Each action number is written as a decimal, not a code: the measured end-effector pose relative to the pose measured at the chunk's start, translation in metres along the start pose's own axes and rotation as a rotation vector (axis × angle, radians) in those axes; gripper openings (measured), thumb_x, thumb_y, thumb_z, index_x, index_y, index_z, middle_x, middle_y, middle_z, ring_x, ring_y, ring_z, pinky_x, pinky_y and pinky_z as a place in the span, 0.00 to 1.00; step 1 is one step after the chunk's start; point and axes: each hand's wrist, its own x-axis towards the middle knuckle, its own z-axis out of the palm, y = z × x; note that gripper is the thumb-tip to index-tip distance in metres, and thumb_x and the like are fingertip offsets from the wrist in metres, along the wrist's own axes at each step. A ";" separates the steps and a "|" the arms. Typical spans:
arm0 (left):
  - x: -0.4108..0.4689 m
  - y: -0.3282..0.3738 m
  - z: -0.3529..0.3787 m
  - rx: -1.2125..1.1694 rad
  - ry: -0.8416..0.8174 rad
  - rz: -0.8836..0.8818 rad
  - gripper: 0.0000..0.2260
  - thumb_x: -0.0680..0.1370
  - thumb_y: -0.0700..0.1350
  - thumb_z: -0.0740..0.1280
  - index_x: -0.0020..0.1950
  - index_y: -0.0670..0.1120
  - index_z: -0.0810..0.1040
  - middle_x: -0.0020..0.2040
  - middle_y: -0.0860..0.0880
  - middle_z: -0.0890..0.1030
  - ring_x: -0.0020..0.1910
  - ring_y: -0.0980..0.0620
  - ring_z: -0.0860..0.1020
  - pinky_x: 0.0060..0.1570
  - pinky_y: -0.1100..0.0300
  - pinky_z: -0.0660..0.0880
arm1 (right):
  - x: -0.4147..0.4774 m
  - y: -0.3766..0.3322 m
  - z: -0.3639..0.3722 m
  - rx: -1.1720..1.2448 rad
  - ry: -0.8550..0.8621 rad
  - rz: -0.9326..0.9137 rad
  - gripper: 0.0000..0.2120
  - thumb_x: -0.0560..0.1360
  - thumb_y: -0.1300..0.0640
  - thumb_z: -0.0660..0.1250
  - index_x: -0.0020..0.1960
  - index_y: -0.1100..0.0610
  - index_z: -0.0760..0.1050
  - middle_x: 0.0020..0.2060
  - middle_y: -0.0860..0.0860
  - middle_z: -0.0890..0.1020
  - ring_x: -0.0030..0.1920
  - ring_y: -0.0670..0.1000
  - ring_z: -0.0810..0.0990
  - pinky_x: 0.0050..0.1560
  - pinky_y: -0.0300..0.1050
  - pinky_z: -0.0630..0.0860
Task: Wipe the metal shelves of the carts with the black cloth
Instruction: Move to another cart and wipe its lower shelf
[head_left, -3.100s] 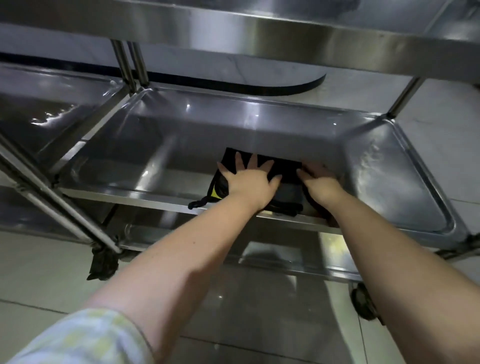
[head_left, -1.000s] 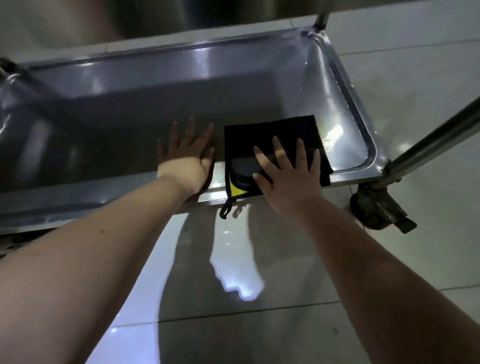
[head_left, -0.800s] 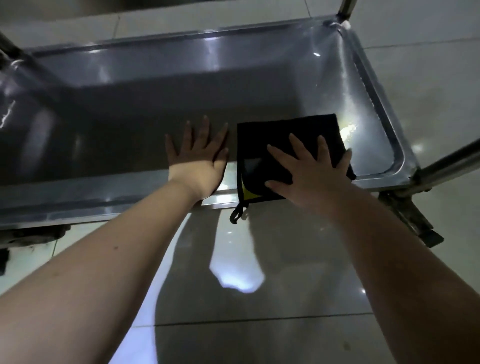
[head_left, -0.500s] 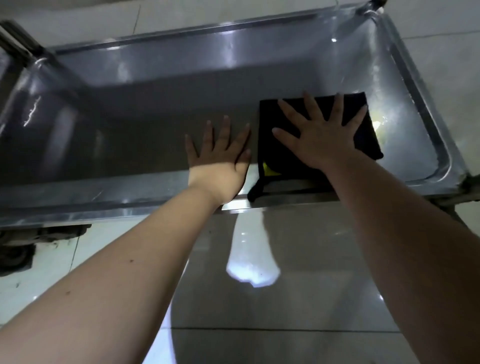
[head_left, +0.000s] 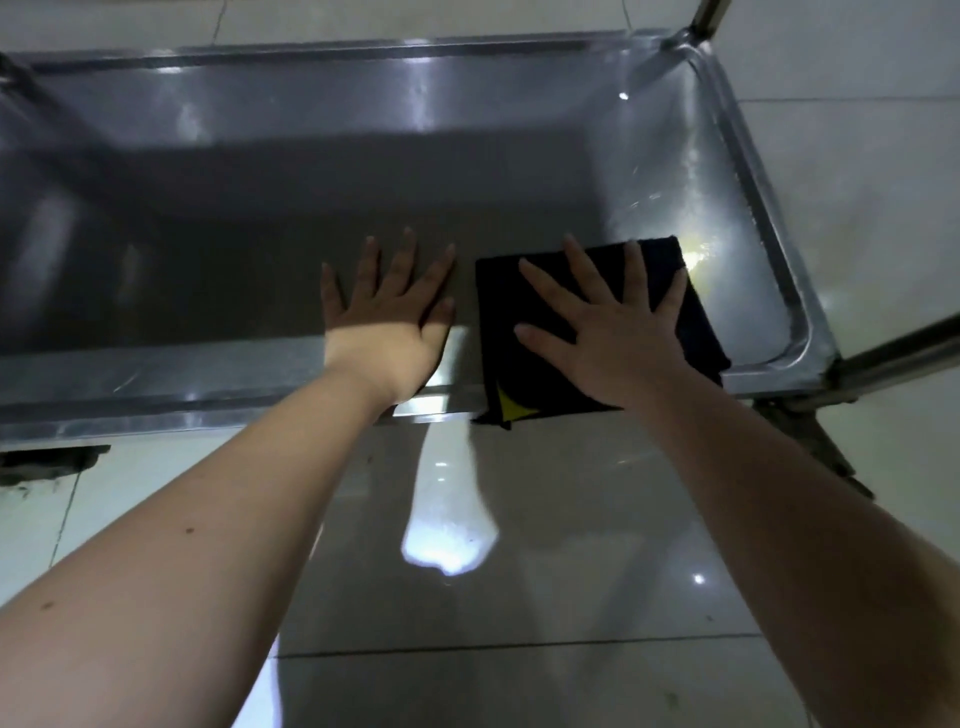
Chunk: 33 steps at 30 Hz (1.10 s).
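Note:
A folded black cloth (head_left: 691, 317) with a yellow tag lies on the right part of the cart's low metal shelf (head_left: 208, 249), its near edge hanging over the front rim. My right hand (head_left: 608, 332) presses flat on the cloth, fingers spread. My left hand (head_left: 389, 322) rests flat on the bare metal just left of the cloth, fingers apart, holding nothing.
The shelf has a raised rim (head_left: 753, 171) along its right side and a corner post (head_left: 706, 15) at the far right. A metal bar (head_left: 893, 353) and a caster bracket (head_left: 810, 441) stand at the near right corner. Glossy floor tiles (head_left: 467, 597) lie below.
The view dropped from a middle shelf to the lowest one. Over the last second my right hand slid the cloth away across the shelf, then back toward the front rim. The left hand stayed planted.

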 end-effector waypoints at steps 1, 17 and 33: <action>-0.001 0.000 0.000 -0.001 -0.005 0.004 0.24 0.83 0.59 0.49 0.78 0.67 0.46 0.81 0.55 0.44 0.80 0.45 0.42 0.74 0.36 0.39 | 0.013 0.015 -0.005 0.012 0.006 0.044 0.31 0.73 0.24 0.41 0.73 0.26 0.35 0.78 0.39 0.38 0.77 0.63 0.34 0.69 0.75 0.34; -0.004 -0.001 0.000 0.004 -0.026 0.004 0.30 0.76 0.72 0.47 0.77 0.70 0.45 0.81 0.56 0.43 0.80 0.47 0.41 0.74 0.37 0.38 | -0.019 0.048 -0.007 0.035 -0.030 0.196 0.32 0.75 0.26 0.43 0.74 0.28 0.34 0.78 0.41 0.36 0.76 0.66 0.33 0.69 0.76 0.36; -0.009 -0.005 0.000 -0.038 0.004 0.001 0.24 0.81 0.64 0.49 0.77 0.69 0.48 0.81 0.57 0.46 0.80 0.47 0.43 0.74 0.37 0.38 | -0.048 0.062 -0.001 0.031 -0.016 0.166 0.31 0.73 0.25 0.44 0.72 0.25 0.35 0.78 0.38 0.38 0.78 0.63 0.36 0.71 0.74 0.37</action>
